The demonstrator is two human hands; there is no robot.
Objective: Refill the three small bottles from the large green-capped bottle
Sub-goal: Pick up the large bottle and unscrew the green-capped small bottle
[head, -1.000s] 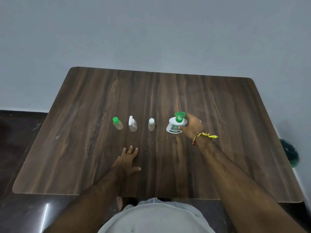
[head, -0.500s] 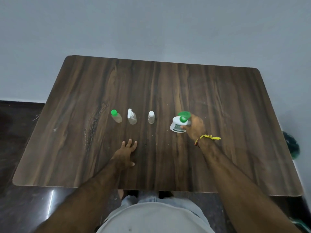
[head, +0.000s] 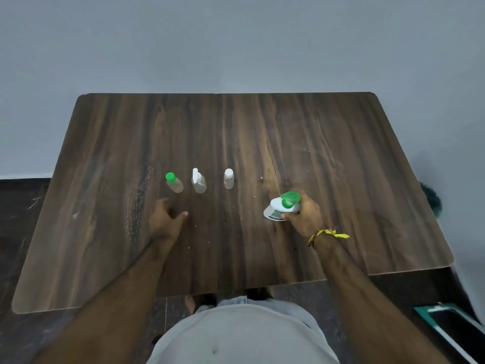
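Large green-capped bottle (head: pixel 282 209) sits in the right hand (head: pixel 304 215), fingers and thumb wrapped round its white body, tilted with the cap leaning up and away; whether its base touches the table (head: pixel 341 158) I cannot tell. Cap looks to be on, nothing pouring. Three small bottles stand upright in a row further back and to the left, well apart from the large one: green-capped small bottle (head: pixel 174 183) at the left end, pump-top bottle (head: pixel 198 181) in the middle, white-capped bottle (head: pixel 228 178) nearest the large one. All three have their tops on (their contents look clear or low, level not readable from here). Left hand (head: pixel 166 219) lies just in front of the two leftmost small bottles, fingers loosely curled, thumb out to the side, holding nothing and touching no bottle. Judgement: the task is at its very start, source bottle in hand only. Left to do: open the large bottle, uncap each small one, pour into all three, recap. None shows any sign of being filled yet.
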